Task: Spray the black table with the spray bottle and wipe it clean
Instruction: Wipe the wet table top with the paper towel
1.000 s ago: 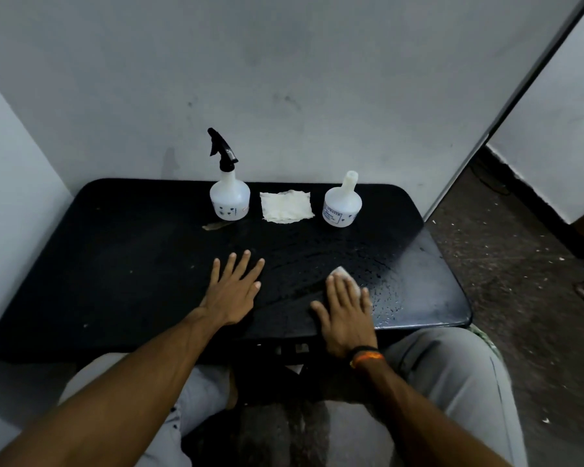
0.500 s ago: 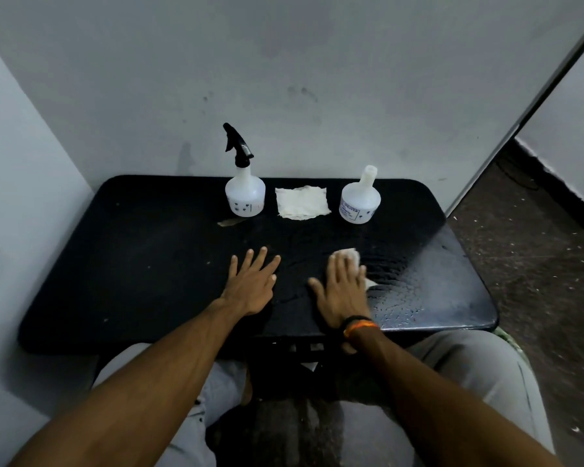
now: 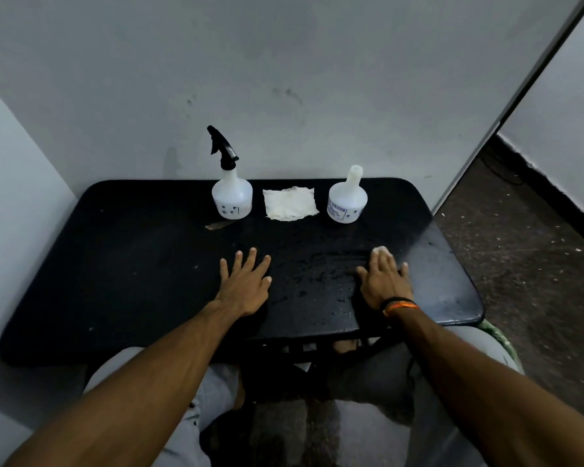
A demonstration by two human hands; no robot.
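Observation:
The black table [image 3: 132,264] fills the middle of the view, wet with droplets on its right half. A white spray bottle [image 3: 231,193] with a black trigger head stands at the back centre. My right hand [image 3: 385,281] lies flat on a white wipe [image 3: 381,250], pressing it onto the wet right side; only the wipe's tip shows past my fingertips. Resting flat on the table near its middle is my left hand [image 3: 245,284], fingers spread and holding nothing.
A second white bottle [image 3: 347,198] without a trigger stands at the back right. A folded white cloth [image 3: 290,203] lies between the two bottles. A small brownish scrap [image 3: 220,225] lies before the spray bottle. Walls close the back and left; bare floor [image 3: 520,264] lies right.
My right hand has slid the wipe to the right across the wet area, further from my left hand. My left hand has stayed in place. The view has shifted slightly.

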